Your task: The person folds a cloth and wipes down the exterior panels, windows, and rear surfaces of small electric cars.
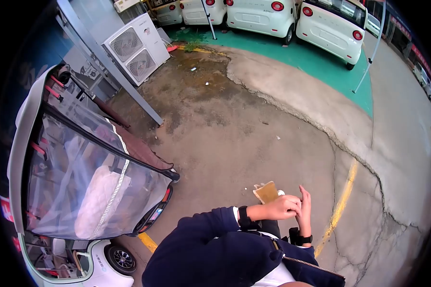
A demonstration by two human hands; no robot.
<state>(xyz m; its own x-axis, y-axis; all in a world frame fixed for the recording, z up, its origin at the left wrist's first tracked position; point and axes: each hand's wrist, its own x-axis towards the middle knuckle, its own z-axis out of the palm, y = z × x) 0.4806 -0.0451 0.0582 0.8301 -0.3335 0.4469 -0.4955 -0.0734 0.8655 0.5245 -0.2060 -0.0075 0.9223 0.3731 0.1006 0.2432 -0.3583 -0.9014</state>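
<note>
above the cracked pavement (215, 158), the left hand (283, 207), fingers curled, is overlapped with the right hand (305, 205), its visible fingers extended; beyond the left, a tan object (268, 192) is seen, grip unclear; if loosely held, it could be dropped.

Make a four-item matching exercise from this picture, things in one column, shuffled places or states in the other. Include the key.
Things
1. Left hand
2. Air-conditioner unit
3. White cars
4. Vehicle at the left

Places or states
A. On green ground
B. Hung with clear plastic sheeting
C. Up against the right hand
D. Beside a slanting grey post

Pairs: 1-C, 2-D, 3-A, 4-B
</note>
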